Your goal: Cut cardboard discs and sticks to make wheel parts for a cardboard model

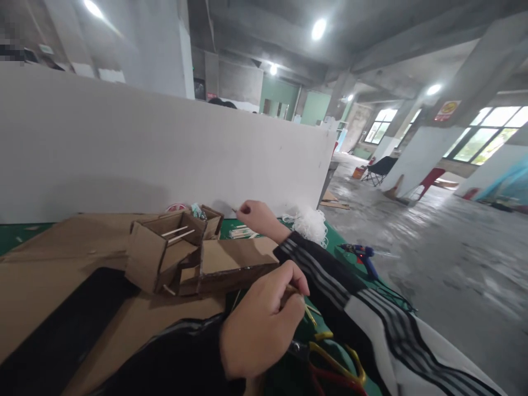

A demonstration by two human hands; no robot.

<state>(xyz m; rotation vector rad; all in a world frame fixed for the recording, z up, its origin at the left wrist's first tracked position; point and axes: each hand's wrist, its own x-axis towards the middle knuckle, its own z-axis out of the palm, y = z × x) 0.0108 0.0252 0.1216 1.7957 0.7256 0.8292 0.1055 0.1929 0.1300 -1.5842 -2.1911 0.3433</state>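
Observation:
My left hand (pixel 266 319) is closed in the foreground, thumb and forefinger curled around something small and brownish that I cannot make out. Beyond it, my right hand (pixel 259 216) reaches over some thin pale sticks (pixel 243 232) near the white panel. Its fingers are pinched, with a tiny dark tip showing at them. Left of both hands stands a cardboard structure (pixel 142 258) with open compartments and two pale sticks (pixel 178 235) across one. Scissors (pixel 330 357) with yellow and red handles lie below my left hand, partly hidden.
A white panel (pixel 198 154) borders the green table's back. Tangled white string (pixel 310 226) lies right of my right hand. A blue glue gun (pixel 365 257) rests at the right edge. A black flat object (pixel 70 324) lies on cardboard (pixel 25 275) at left.

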